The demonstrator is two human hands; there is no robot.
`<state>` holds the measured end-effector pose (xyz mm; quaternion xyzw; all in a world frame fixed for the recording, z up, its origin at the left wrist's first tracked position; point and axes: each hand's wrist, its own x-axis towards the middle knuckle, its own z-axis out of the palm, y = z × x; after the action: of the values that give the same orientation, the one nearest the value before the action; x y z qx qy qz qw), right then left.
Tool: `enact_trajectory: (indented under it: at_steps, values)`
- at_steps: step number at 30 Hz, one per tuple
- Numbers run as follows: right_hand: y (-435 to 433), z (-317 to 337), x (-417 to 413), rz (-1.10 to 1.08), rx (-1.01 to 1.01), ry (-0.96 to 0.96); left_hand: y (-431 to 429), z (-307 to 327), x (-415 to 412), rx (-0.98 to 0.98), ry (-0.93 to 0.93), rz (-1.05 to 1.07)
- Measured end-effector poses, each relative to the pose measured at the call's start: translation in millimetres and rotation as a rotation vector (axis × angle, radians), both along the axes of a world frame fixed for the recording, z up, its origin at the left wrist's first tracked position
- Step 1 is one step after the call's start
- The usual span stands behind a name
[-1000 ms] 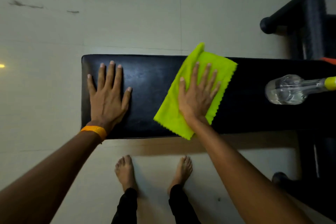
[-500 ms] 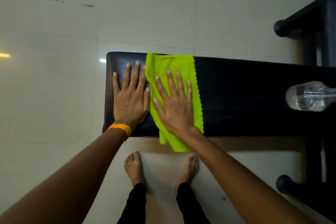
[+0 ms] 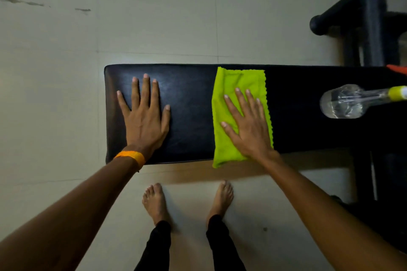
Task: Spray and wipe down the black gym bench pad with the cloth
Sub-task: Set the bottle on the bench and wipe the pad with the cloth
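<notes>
**A:** ok so where's the cloth (image 3: 239,116) sitting? Looks mid-pad, draped across the black bench pad (image 3: 191,105) from far edge to near edge, a corner hanging off the near side.

**B:** Yep. Right hand (image 3: 246,125) is flat on it, fingers spread, pressing not gripping. Left hand (image 3: 144,116) is splayed flat on bare pad near the left end, holding nothing.

**A:** The pad's long axis runs left-right, so I'd guess strokes go along that. The unwiped-looking stretch lies right of the cloth, toward the spray bottle (image 3: 352,103) lying on its side.

**B:** Right hand's nearer that, so it's the obvious one.
</notes>
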<state>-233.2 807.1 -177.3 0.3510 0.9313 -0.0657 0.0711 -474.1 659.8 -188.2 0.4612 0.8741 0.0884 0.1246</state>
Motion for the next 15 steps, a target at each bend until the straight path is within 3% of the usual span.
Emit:
enact_trajectory:
  at_steps: [2, 6, 7, 9, 11, 12, 15]
  values:
    - [40, 1, 19, -0.047, 0.012, 0.015, 13, 4, 16, 0.014, -0.007, -0.092]
    - [33, -3, 13, -0.575, 0.098, 0.085, 42, 4, 57, 0.001, -0.007, -0.145]
    - [15, -4, 8, -0.571, 0.096, 0.066, 48, 3, 66, -0.004, -0.01, -0.127]
    - [-14, -2, 16, -0.295, 0.06, 0.022, 57, 1, 82, -0.004, -0.008, -0.125]
    - [4, 0, 48, -0.007, 0.004, 0.028, 64, 1, 95, 0.018, -0.014, -0.159]
    - [24, 0, 65, 0.023, -0.002, 0.041, 67, 2, 101, 0.029, -0.017, -0.183]
    - [72, 1, 92, -0.312, 0.015, 0.079, 80, 3, 119, 0.021, -0.023, -0.236]
